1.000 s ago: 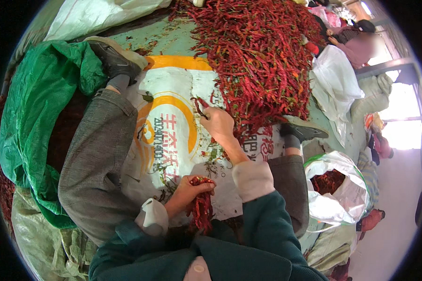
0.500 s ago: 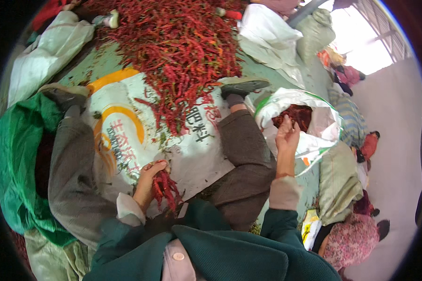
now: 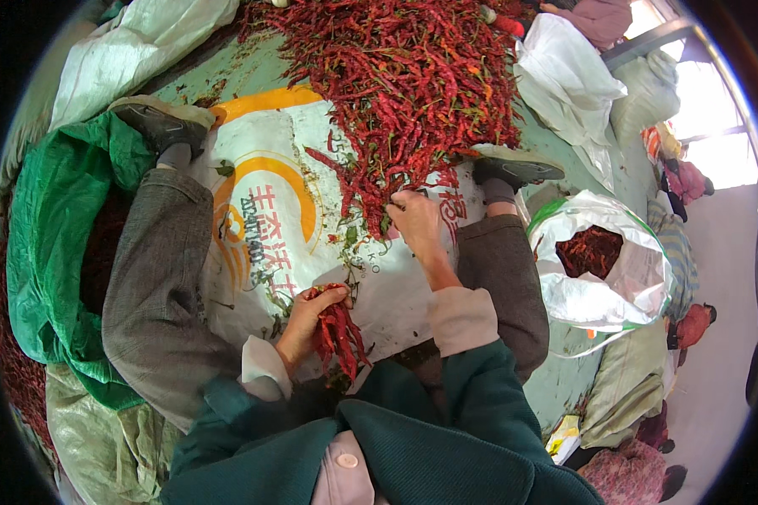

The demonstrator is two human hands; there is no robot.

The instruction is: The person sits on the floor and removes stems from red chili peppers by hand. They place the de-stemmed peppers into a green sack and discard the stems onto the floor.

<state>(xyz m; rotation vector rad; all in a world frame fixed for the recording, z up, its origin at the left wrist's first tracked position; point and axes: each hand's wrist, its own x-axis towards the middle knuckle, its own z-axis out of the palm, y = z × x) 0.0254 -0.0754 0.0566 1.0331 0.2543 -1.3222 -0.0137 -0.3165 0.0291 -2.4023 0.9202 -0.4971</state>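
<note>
While left hand (image 3: 304, 321) clamps red chili bunch (image 3: 339, 333), right hand (image 3: 419, 222) touches chili pile (image 3: 404, 93).
Hands apart; can't tell if right grips anything.

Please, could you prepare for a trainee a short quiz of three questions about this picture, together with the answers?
1. What does the left hand hold?
2. True or false: the green sack lies on the person's right side.
3. Where is the right hand? (a) At the near edge of the chili pile; (b) inside the open white sack; (c) on the left sleeve.

Key:
1. A bunch of red chilies.
2. False; the green sack lies on the left.
3. a
</note>
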